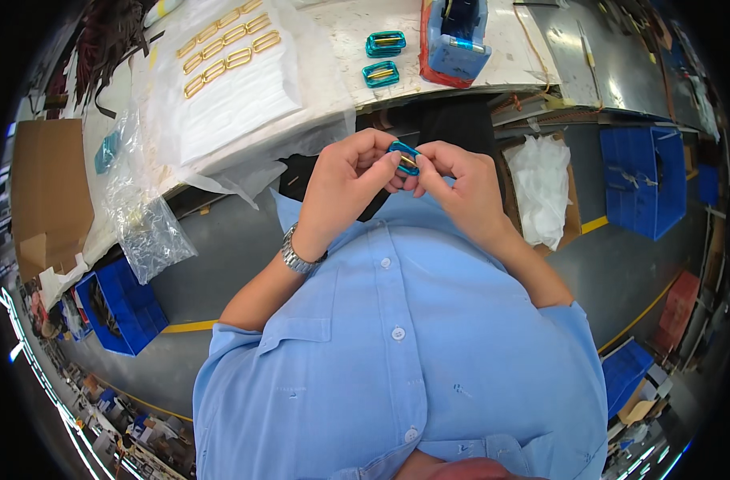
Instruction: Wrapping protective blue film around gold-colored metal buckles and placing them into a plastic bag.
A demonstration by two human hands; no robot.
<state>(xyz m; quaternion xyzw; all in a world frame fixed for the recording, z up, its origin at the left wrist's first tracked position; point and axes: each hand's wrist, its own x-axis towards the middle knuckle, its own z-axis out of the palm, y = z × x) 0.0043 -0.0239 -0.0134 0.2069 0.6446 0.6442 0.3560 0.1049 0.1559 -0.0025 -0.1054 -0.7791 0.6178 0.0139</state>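
You hold a small gold buckle wrapped in teal film (404,158) up in front of your chest, between both hands and clear of the tabletop (509,60). Your left hand (345,186) pinches its left end, thumb and forefinger pressed together on it; your right hand (459,186) pinches the right end the same way, the other fingers (429,172) curled just below. The piece sits right at your fingertips, with no gap on either side, and its long axis runs from upper left down to lower right, tilted a little toward your right hand. Both hands are equally near, since both touch it; how much of the film is loose under your fingers I cannot tell.

Beyond your fingers, well apart on the tabletop, lie two more teal-wrapped buckles (383,56), one behind the other. Just right of them stands a blue tape dispenser (456,38). Farther off to your left, a row of bare gold buckles (226,50) rests on a stack of white foam sheets (229,100) under clear plastic. Below your left hand, a clear plastic bag (147,228) hangs off the tabletop edge. A blue bin (645,180) sits on the floor to your right.
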